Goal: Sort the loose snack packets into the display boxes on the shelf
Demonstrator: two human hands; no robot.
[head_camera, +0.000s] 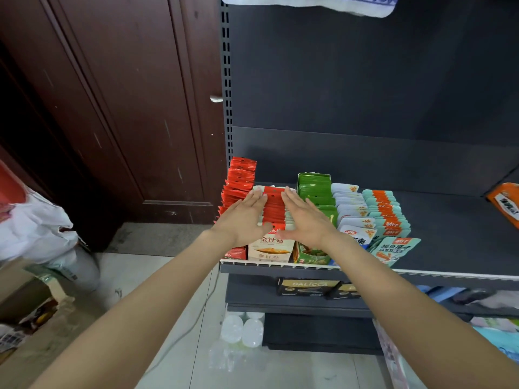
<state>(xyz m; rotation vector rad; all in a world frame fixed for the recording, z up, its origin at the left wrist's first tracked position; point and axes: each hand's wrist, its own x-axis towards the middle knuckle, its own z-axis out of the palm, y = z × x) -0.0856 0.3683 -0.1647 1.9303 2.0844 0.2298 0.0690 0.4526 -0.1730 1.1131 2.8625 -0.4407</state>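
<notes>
Red-and-white packets [273, 206] stand filed in the cream display box [271, 248] at the shelf's [449, 220] near left. Left hand [244, 217] and right hand [304, 219] flank the row, fingers straight, squaring it. Next likely comes fetching more loose packets.

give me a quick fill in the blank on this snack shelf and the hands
1. Both hands, left hand and right hand, lie flat on the row of ____ and white packets.
2. The box right of that row holds ____ packets.
3. Bottles stand on the ____.

Missing: red; green; floor
</notes>
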